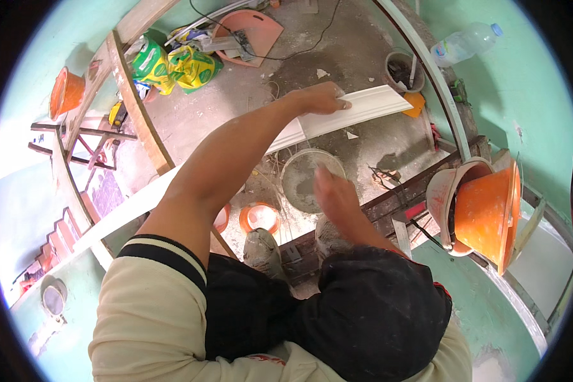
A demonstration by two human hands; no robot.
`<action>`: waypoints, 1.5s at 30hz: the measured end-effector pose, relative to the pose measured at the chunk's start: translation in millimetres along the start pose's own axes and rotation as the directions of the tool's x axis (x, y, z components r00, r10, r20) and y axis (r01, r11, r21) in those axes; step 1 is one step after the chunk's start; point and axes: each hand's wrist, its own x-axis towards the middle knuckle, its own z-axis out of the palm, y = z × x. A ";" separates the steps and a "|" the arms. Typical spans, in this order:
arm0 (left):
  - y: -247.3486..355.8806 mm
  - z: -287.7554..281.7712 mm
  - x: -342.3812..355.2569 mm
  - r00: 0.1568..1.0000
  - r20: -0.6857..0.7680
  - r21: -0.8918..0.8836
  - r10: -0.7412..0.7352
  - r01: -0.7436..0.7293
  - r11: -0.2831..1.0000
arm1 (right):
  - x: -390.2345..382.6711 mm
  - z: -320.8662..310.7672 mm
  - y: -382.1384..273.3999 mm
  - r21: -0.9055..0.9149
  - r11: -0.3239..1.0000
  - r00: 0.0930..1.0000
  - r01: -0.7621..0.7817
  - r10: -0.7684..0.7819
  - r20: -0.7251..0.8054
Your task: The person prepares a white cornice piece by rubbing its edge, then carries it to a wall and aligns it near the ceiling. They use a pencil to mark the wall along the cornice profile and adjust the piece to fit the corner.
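My left hand [321,99] reaches forward and grips a long white plaster cornice moulding [372,105] near its far end, fingers curled over its upper edge. The moulding runs back down to the lower left under my forearm. My right hand [334,194] is blurred, hovering over the near rim of a round bucket of grey plaster [302,184] on the floor below; whether it holds anything is unclear. My two dusty shoes [261,251] stand on a dark scaffold plank [395,197].
Orange bowls [484,210] are stacked at the right on the scaffold. On the dusty floor lie yellow-green bags [172,67], a small orange bowl [259,218], a grey bucket [401,70] and a plastic bottle [465,41]. An orange bucket [65,92] hangs left by wooden planks [137,108].
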 end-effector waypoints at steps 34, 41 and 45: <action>-7.6 0.7 2.3 1.000 -0.024 -0.036 0.009 -0.010 0.999 | -1.8 9.7 2.4 0.031 0.998 0.998 -0.046 0.044 0.052; -13.0 0.1 5.6 1.000 -0.026 -0.016 0.015 -0.015 1.000 | -28.8 2.9 -5.0 -0.028 0.998 0.996 -0.057 0.059 0.066; -16.2 12.3 9.3 0.995 -0.097 0.107 0.018 -0.008 0.994 | -13.1 -1.7 -7.0 -0.046 0.999 0.999 -0.028 0.030 0.040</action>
